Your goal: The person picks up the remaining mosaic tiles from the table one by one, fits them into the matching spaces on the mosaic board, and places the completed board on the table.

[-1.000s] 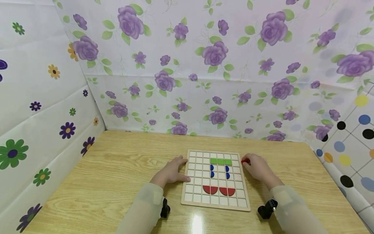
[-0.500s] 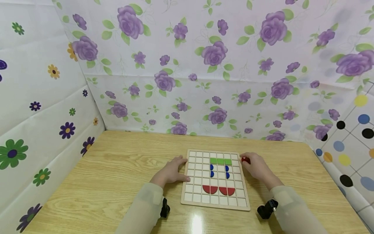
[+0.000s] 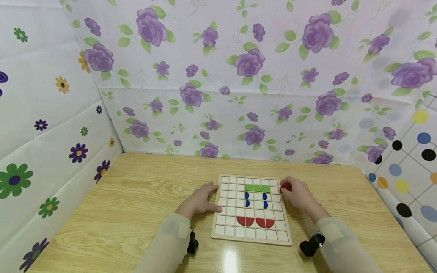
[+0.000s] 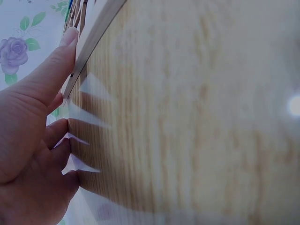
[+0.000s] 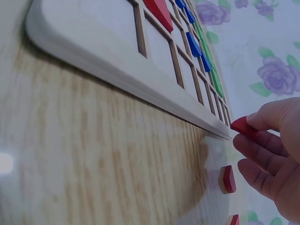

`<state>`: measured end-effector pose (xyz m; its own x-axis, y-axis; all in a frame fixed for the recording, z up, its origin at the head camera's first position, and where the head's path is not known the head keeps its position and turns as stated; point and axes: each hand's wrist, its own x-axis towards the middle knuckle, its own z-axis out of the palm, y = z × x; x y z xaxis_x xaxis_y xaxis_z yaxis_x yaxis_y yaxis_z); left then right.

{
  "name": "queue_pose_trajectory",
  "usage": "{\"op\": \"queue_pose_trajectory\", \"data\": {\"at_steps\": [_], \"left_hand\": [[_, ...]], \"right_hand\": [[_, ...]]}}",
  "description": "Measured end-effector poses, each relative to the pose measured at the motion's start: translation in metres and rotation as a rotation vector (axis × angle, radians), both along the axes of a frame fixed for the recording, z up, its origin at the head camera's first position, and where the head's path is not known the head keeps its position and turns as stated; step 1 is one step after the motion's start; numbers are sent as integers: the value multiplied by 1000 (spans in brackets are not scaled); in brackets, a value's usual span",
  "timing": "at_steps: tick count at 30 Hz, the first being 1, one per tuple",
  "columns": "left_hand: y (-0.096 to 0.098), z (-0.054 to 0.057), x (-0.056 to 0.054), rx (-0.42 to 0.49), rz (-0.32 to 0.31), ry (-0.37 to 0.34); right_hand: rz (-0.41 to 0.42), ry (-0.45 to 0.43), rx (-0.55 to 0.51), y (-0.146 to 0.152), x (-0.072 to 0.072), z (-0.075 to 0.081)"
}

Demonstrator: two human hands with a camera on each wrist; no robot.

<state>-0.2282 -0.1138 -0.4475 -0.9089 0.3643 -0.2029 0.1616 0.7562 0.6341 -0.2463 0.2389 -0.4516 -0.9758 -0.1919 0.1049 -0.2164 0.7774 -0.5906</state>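
Observation:
My right hand (image 3: pixel 297 192) pinches a red block (image 5: pixel 243 126) between thumb and fingertips, just beyond the board's right edge. The block's full outline is partly covered by the fingers. My left hand (image 3: pixel 200 201) rests at the left side of the wooden grid board (image 3: pixel 230 238). Its thumb (image 4: pixel 70 40) lies on the frame, while the other fingers spread beside it and touch the table. On the board sit a row of green squares (image 3: pixel 257 188), blue half-circle pieces (image 3: pixel 265 196) and red quarter-circle pieces (image 3: pixel 241 220) that form two half-rounds.
Loose red pieces (image 5: pixel 228 179) lie on the wood-grain table (image 3: pixel 153 182) near the right hand, visible in the right wrist view. A flowered cloth (image 3: pixel 218 113) hangs behind the table. Other patterned cloths stand at the left and right sides.
My right hand has shifted slightly up and left toward the board's right edge, and the red block has turned in its fingers. The left hand and the pieces on the board stay put.

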Motion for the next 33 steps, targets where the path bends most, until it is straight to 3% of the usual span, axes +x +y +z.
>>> {"op": "queue_pose_trajectory", "data": {"at_steps": [10, 33], "left_hand": [[-1, 0, 1, -19, -14, 11], [2, 2, 0, -37, 3, 13]], "right_hand": [[-6, -50, -72, -4, 4, -1], [12, -66, -98, -15, 8, -4]]}}
